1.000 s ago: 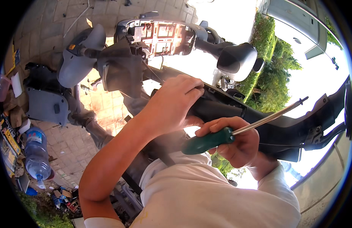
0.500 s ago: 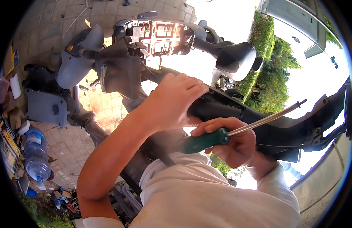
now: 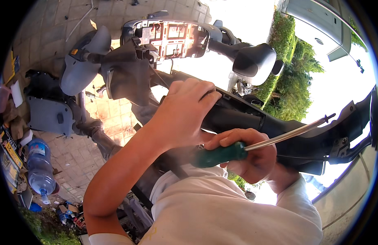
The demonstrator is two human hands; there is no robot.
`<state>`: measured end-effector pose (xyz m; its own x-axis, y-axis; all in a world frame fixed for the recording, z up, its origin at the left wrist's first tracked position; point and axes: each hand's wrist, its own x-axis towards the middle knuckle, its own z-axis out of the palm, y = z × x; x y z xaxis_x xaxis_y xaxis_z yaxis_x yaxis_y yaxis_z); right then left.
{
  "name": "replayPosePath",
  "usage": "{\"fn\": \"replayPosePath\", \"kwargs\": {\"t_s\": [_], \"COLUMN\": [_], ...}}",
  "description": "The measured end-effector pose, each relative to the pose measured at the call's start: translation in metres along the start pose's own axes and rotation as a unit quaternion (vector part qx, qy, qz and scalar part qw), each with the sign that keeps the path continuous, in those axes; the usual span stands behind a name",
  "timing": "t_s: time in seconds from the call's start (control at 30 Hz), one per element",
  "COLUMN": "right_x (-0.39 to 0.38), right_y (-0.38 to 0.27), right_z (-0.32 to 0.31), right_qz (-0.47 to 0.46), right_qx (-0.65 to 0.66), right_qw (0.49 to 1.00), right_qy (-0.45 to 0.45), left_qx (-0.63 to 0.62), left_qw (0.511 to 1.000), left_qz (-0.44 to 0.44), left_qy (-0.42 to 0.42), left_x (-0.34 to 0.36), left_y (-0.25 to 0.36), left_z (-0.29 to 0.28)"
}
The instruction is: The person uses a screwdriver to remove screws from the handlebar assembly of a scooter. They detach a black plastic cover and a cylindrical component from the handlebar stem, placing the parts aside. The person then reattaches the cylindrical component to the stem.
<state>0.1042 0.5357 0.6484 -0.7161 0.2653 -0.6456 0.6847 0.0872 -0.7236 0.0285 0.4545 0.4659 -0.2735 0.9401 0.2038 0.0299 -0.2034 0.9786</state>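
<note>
Nearest, the right hand [image 3: 250,157] is clenching a green-handled screwdriver [image 3: 254,145], its shaft pointing right over the black panel [image 3: 287,130]. Just above, the left hand [image 3: 183,112] is gripping the panel's upper edge. Beyond, the scooter's handlebar [image 3: 172,38] is standing over paved ground [image 3: 70,157], a water bottle [image 3: 38,165] lying left.
</note>
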Motion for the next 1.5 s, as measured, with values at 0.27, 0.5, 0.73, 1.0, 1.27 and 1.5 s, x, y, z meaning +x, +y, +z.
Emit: {"fn": "replayPosePath", "kwargs": {"t_s": [0.27, 0.5, 0.73, 1.0, 1.27, 1.5], "right_x": [0.004, 0.003, -0.002, -0.021, -0.026, -0.025], "right_y": [0.002, -0.003, -0.002, 0.006, 0.017, 0.015], "right_z": [-0.002, -0.003, 0.000, 0.025, 0.033, 0.032], "right_qz": [-0.019, -0.009, 0.051, 0.267, 0.328, 0.322], "right_qx": [-0.027, -0.005, 0.058, 0.357, 0.471, 0.461], "right_qw": [0.999, 1.000, 0.996, 0.892, 0.816, 0.824], "right_qy": [-0.020, -0.001, -0.053, -0.076, -0.065, -0.073], "left_qx": [0.080, 0.050, 0.012, -0.080, -0.070, -0.020], "left_qw": [0.996, 0.997, 1.000, 0.993, 0.995, 1.000], "left_qz": [0.028, 0.026, 0.005, -0.081, -0.066, -0.014], "left_qy": [0.019, -0.053, 0.018, -0.003, -0.011, -0.015], "left_x": [0.009, 0.016, 0.002, -0.003, 0.000, -0.005], "left_y": [0.000, -0.008, -0.006, -0.014, -0.016, -0.017], "left_z": [0.005, 0.004, 0.002, -0.005, -0.006, 0.001]}}
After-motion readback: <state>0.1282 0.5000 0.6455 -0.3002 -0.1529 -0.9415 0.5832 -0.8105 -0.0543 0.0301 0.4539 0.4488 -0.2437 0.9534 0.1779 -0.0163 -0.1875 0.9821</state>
